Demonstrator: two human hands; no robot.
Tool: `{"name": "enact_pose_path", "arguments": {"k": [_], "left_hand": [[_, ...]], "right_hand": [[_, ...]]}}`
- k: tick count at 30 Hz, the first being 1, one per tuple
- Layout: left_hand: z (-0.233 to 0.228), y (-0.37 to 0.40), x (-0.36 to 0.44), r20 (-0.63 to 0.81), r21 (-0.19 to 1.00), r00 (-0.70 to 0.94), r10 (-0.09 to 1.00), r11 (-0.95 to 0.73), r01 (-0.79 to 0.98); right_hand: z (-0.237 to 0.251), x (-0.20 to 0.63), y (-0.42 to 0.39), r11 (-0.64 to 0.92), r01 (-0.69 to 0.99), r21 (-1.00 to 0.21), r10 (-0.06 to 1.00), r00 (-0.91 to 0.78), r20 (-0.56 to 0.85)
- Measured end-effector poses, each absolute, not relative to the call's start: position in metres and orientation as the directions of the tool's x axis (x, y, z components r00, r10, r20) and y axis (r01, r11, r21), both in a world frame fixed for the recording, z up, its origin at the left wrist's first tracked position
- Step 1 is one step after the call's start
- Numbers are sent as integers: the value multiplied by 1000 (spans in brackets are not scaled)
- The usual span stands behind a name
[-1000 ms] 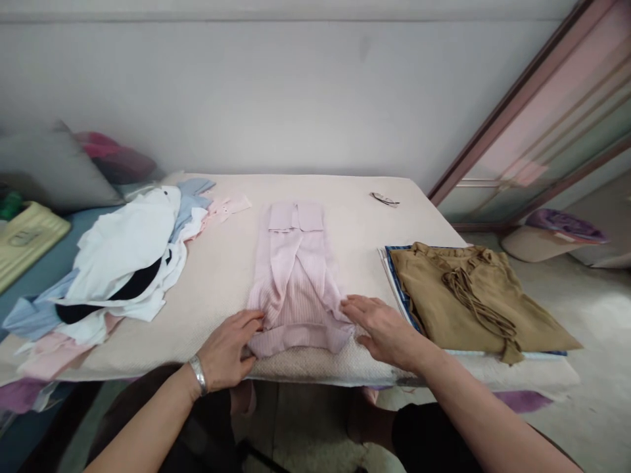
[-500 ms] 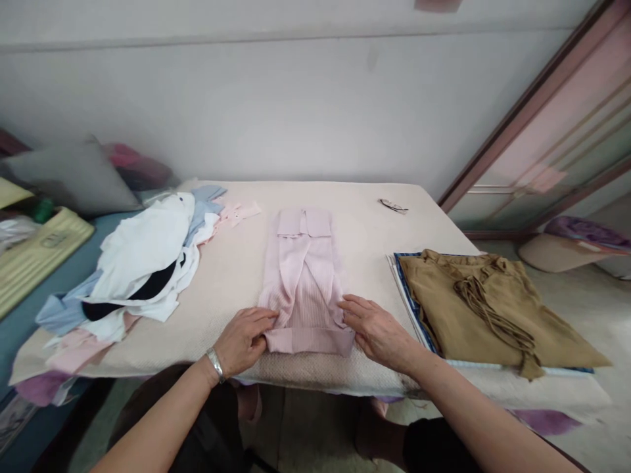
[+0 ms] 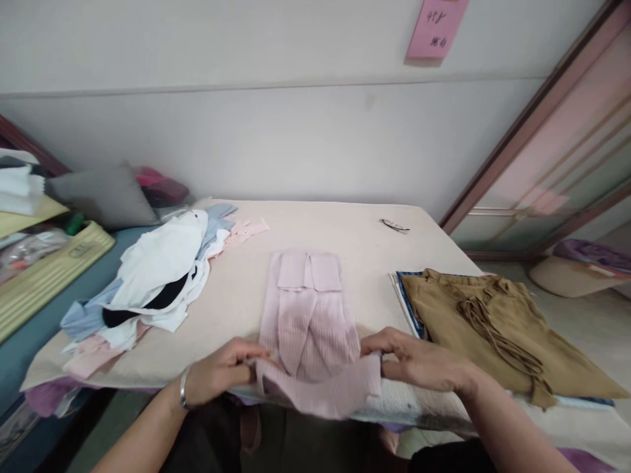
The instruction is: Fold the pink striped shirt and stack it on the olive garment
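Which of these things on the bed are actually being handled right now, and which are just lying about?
In hand:
- pink ribbed garment, its near hem lifted
- left hand pinching one hem corner
- right hand pinching the other

Lying about:
- heap of white, blue and pink clothes
- folded tan garment
- glasses
- grey pillow
- pink note on the wall

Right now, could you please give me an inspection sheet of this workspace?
Surface: cream padded table, mostly covered.
Job's things: pink ribbed garment, sleeves folded in, near hem lifted.
Clutter: heap of white, blue and pink clothes; folded tan garment; small dark item, too small to tell.
Grippers: left hand and right hand pinch the hem corners.
Cables: nothing seen.
Surroundings: pink note on wall; grey cushion.
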State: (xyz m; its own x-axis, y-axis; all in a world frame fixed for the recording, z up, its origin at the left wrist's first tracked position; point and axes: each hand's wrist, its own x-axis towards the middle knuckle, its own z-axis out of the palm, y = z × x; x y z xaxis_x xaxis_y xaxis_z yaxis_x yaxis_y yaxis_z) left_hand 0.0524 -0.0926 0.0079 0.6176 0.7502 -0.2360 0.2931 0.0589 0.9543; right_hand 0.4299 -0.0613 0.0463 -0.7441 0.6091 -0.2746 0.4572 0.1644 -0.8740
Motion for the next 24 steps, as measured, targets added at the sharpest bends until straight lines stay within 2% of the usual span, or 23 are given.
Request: {"name": "enact_pose_path", "arguments": {"k": [3,6,8,15,18,24], "left_hand": [[13,-41,56,-244,962,458,855,272,6],[-6,28,69,-301,901,221,928,352,-252],[-30,66,78,-354,867,91,931,363,-342],[-102,116,85,-336,906,-60,940,305,-293],[-108,123,84,-292,936,-115,950,259,-237],[-102,135,93,-107,974,-58,993,94,-205]], "right_hand": [[35,423,-16,-58,317,-947,699,-664,-265],[3,406,46,-277,178,-944,857,-399,-326],[-22,395,83,-329,157,-931,908,-217,-357],[-91,382,129,-308,304,-901,947,8,-321],[-99,380,133,-221,415,-883,975,80,-207],[-99,368,146,-41,578,-815,986,156,61]]}}
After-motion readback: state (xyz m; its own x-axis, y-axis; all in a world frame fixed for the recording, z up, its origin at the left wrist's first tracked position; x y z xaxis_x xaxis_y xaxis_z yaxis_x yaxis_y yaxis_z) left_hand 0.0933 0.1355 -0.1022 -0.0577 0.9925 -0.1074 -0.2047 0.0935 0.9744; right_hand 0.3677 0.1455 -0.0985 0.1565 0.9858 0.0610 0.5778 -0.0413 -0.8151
